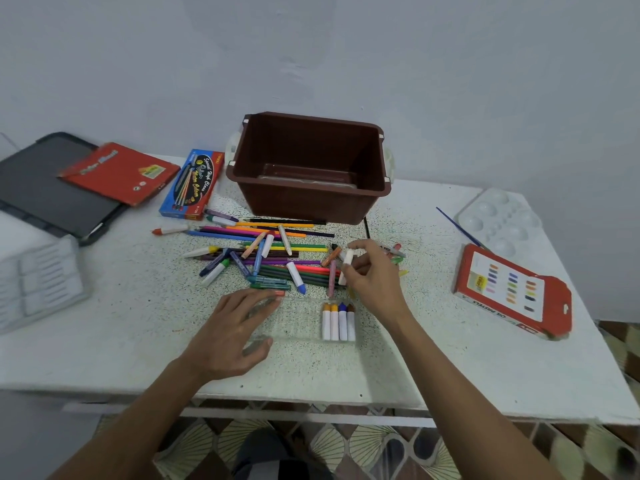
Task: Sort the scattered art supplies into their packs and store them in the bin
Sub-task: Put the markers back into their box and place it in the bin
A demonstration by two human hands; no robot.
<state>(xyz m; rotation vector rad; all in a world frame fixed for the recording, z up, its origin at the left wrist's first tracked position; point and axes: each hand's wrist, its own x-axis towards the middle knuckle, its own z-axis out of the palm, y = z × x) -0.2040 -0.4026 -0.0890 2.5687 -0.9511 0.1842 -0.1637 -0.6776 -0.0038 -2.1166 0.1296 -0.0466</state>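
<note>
A heap of coloured pencils and oil pastels (273, 252) lies on the white table in front of the brown bin (308, 168). Near me sits a clear plastic pastel tray (298, 320) with several pastels (338, 322) lined up at its right end. My left hand (235, 332) rests on the tray's left end, fingers and thumb spanning its edges. My right hand (372, 275) hovers at the heap's right side and pinches a white-wrapped pastel (347, 257) between thumb and fingers. The red oil pastel box (512, 292) lies at the right.
A blue pencil box (192, 183) and a red box (119, 173) lie at the back left, the red one on a dark tray (41, 188). A white paint palette (498, 220) and a brush (457, 225) sit at the back right. A white ridged tray (38, 282) is at the left.
</note>
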